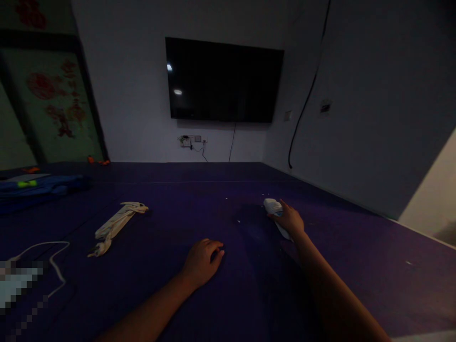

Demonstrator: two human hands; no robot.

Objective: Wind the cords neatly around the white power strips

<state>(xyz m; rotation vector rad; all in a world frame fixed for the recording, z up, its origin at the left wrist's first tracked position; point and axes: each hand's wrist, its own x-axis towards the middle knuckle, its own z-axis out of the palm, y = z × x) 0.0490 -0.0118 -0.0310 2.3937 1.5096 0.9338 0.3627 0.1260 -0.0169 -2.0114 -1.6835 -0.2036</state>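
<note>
On the right, my right hand point(291, 221) is closed around a long white object point(273, 206) with a small blue patch. The object lies low over the dark purple surface point(171, 199), its kind hard to make out in the dim light. My left hand point(204, 260) rests on the same surface nearer to me. Its fingers are loosely curved, the thumb stands apart, and nothing is in it. Several small white bits point(238, 221) lie between and beyond the hands.
To the left lies a white power strip point(116, 224) wrapped in its cord. A white cable point(53, 259) loops at the near left, and blue cloth point(53, 186) lies behind. A black cable point(302, 114) hangs down the right wall. A television point(224, 80) hangs ahead.
</note>
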